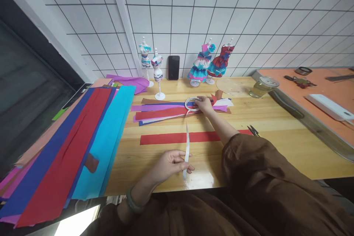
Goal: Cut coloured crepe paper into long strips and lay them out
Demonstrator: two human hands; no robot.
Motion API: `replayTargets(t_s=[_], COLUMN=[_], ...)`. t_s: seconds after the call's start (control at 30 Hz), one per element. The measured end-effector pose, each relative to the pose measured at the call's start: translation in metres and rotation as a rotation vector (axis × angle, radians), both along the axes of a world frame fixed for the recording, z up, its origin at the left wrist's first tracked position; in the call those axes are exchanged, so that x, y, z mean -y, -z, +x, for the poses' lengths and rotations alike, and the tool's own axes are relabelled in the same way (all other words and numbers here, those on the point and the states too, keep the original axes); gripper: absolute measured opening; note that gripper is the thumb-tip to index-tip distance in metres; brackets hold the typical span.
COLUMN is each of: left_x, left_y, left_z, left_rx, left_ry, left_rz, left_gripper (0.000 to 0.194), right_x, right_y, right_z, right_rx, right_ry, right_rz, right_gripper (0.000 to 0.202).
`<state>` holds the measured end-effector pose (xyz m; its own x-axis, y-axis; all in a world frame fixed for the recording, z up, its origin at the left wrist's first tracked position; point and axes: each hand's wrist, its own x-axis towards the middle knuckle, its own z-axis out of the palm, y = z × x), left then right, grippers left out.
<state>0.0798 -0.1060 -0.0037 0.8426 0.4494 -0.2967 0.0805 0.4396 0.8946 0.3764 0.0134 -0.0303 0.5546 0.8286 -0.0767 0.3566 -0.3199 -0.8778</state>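
Observation:
My left hand pinches a short white strip of tape near its lower end, so the strip stands up above the tabletop. Farther forward, my right hand has its fingers on a white tape roll lying over a pile of coloured paper strips. Its fingertips are partly hidden. Between my hands stretches a long red paper strip, flat on the wood and partly covered by my right forearm. Small dark scissors lie at its right end.
Large crepe paper sheets cover the table's left side. Along the wall stand several small dress forms and a black phone. A lidded cup is at the back right, beside an orange surface holding a white device.

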Motion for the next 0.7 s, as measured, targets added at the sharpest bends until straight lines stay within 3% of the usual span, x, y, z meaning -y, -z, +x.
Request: replayTargets(t_s=[0.13, 0.23, 0.33, 0.43, 0.57, 0.7], left_x=[-0.002, -0.001, 0.001, 0.001, 0.000, 0.002], left_y=[0.001, 0.001, 0.001, 0.001, 0.002, 0.006], left_z=[0.004, 0.007, 0.009, 0.010, 0.014, 0.024], left_rx=[-0.013, -0.015, -0.023, -0.032, -0.045, -0.059], left_ry=[0.005, 0.026, 0.047, 0.069, 0.080, 0.107], left_rz=[-0.002, -0.004, -0.001, 0.023, 0.055, 0.065], left_gripper=[0.052, 0.053, 0.051, 0.042, 0.032, 0.035], right_x=[0.013, 0.038, 0.083, 0.143, 0.221, 0.268], right_y=[-0.009, -0.022, -0.031, -0.030, -0.014, 0.001], right_z=[0.004, 0.013, 0.030, 0.056, 0.087, 0.094], right_rx=[0.264, 0.434, 0.556, 0.642, 0.915, 0.969], right_ry=[-0.026, -0.073, -0.081, -0.009, 0.166, 0.126], right_rz=[0.077, 0.133, 0.144, 0.103, -0.210, -0.416], right_gripper=[0.036, 0.037, 0.037, 0.039, 0.040, 0.035])
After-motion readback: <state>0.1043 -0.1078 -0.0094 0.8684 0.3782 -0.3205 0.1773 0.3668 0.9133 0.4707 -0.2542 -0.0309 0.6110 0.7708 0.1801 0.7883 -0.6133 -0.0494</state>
